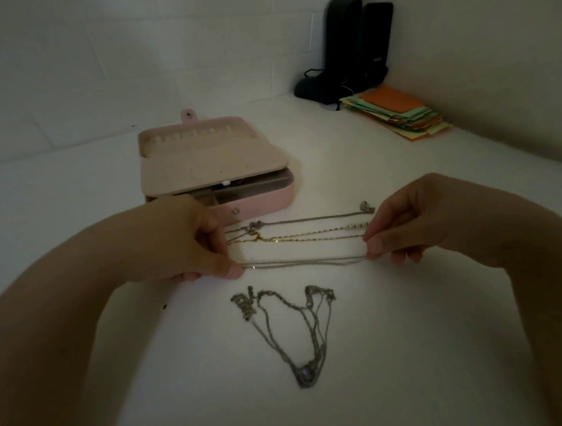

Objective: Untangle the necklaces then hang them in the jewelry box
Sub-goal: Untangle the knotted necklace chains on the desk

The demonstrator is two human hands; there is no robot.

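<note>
My left hand and my right hand pinch the two ends of a thin silver necklace, stretched straight between them just above the white table. Behind it lie a gold chain with small pearls and another silver chain, both laid out straight. Nearer to me, a tangle of silver necklaces lies in a V shape with a pendant at its tip. The pink jewelry box stands open behind my left hand, with a row of hooks showing in its lid.
Two black speakers with cables stand in the far right corner against the wall. A pile of orange and green paper pieces lies beside them. The wall runs close along the back and right side.
</note>
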